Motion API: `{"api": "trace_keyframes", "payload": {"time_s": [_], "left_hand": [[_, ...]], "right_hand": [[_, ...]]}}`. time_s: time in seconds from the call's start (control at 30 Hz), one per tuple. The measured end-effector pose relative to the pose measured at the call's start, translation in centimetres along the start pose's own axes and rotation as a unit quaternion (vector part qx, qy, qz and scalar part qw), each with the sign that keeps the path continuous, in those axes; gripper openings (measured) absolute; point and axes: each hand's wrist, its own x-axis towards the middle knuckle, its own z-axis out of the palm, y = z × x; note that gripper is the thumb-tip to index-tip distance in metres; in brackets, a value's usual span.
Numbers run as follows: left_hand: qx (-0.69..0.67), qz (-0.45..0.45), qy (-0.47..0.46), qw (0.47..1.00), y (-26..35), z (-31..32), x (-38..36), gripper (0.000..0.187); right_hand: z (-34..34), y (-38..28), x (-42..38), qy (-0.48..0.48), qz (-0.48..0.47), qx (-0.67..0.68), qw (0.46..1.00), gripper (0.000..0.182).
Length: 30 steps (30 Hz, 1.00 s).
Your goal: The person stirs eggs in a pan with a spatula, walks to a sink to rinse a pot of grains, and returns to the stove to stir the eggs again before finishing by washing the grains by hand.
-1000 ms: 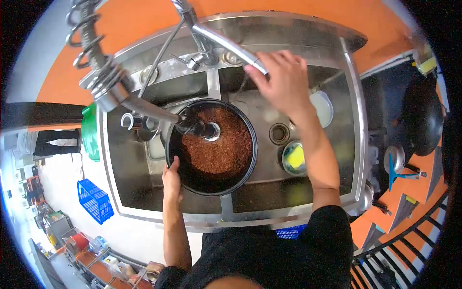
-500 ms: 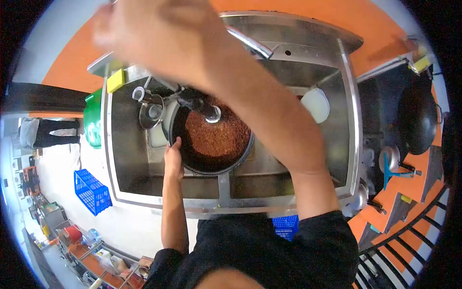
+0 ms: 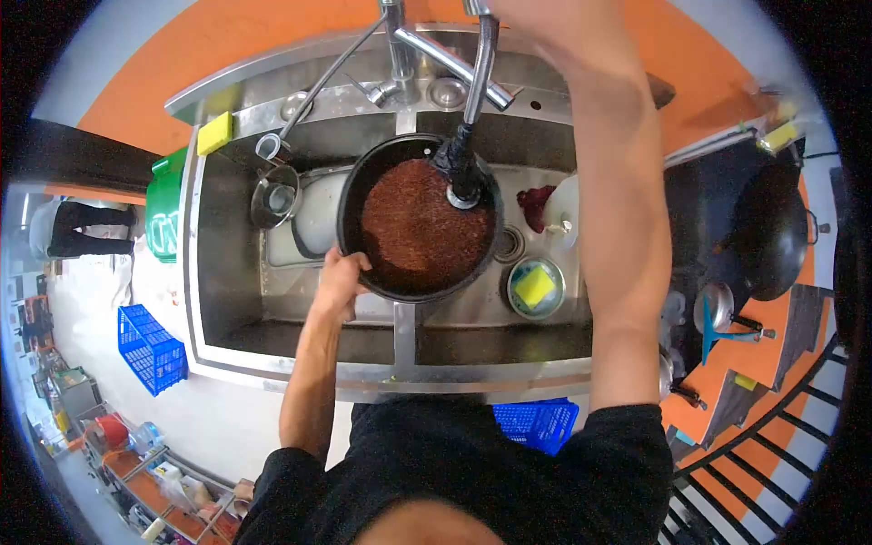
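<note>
A black pot (image 3: 346, 213) holding reddish-brown grains (image 3: 422, 232) in liquid rests over the sink divider. My left hand (image 3: 340, 283) is closed on its left front rim, thumb on top. Over the pot hangs the dark spray head (image 3: 461, 173) of a faucet hose (image 3: 484, 68). My right hand (image 3: 554, 23) is raised at the top edge beside the hose's upper end. Its fingers are cut off and blurred, so their grip cannot be made out.
In the left basin stand a metal strainer cup (image 3: 275, 197) and a pale container (image 3: 318, 218). The right basin has a bowl with a yellow sponge (image 3: 534, 287) and a dark red item (image 3: 536, 205). A wok (image 3: 772, 232) is at right, blue crates (image 3: 150, 350) on the floor.
My right arm has swung from the upper left to the upper right, uncovering the faucet. The spray head now sits farther right over the pot. My left hand still grips the rim.
</note>
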Motion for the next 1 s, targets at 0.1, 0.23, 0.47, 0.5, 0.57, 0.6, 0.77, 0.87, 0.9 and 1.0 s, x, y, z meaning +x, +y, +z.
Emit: {"api": "trace_keyframes", "payload": {"time_s": [0.1, 0.23, 0.47, 0.5, 0.57, 0.6, 0.77, 0.87, 0.9, 1.0], "left_hand": [[-0.036, 0.052, -0.063, 0.996, -2.1, 2.6, 1.3, 0.043], [-0.049, -0.015, -0.071, 0.996, -2.5, 8.1, 1.8, 0.044], [-0.142, 0.002, -0.032, 0.989, -6.8, 13.5, 7.4, 0.049], [-0.17, 0.036, -0.031, 0.984, -8.3, 13.9, 8.6, 0.05], [-0.163, 0.049, -0.028, 0.985, -10.9, 14.1, 11.1, 0.051], [-0.158, 0.063, -0.022, 0.985, -11.3, 14.1, 11.9, 0.052], [-0.106, 0.019, 0.108, 0.988, -13.8, 14.9, 13.0, 0.055], [-0.103, 0.042, 0.153, 0.982, -18.3, 15.4, 18.1, 0.053], [-0.097, 0.071, 0.185, 0.975, -19.7, 15.6, 19.0, 0.05], [-0.103, -0.175, 0.134, 0.97, -18.6, 15.3, 18.9, 0.04]], "right_hand": [[0.3, 1.4, -0.5, 0.091, -0.048, -0.039, 0.994, 0.044], [0.9, 7.1, -7.7, 0.332, -0.064, 0.016, 0.941, 0.03], [14.7, 31.3, -35.6, 0.424, 0.355, -0.221, 0.803, 0.014], [14.8, 30.1, -34.8, 0.188, 0.469, -0.168, 0.847, 0.021], [18.5, 35.6, -37.6, -0.056, 0.512, -0.174, 0.839, 0.044], [21.8, 41.0, -41.7, -0.093, 0.469, -0.248, 0.842, 0.049], [26.6, 45.6, -43.9, -0.057, 0.57, -0.113, 0.812, 0.052], [28.3, 47.3, -45.8, -0.056, 0.62, -0.156, 0.767, 0.043], [29.4, 49.0, -48.7, -0.064, 0.643, -0.147, 0.749, 0.039], [31.1, 53.9, -58.1, -0.087, 0.688, -0.112, 0.712, 0.031]]}}
